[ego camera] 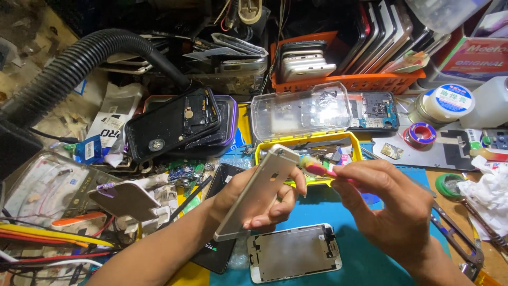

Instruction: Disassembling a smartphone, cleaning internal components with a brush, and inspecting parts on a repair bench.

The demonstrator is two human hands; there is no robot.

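My left hand [264,204] holds a silver phone body [259,190] tilted, its back toward me, over a blue work mat [365,265]. My right hand [391,209] grips a small brush with a pink handle [320,168]. Its bristle end touches the upper end of the phone body. A detached white phone screen panel [294,253] lies face down on the mat just below both hands.
A yellow parts box with a clear lid [301,114] stands behind the hands. An opened black phone [172,124] lies at the left, an orange tray of phones [338,79] at the back. A black corrugated hose [79,63], tweezers [455,238] and crumpled tissue [489,196] surround the mat.
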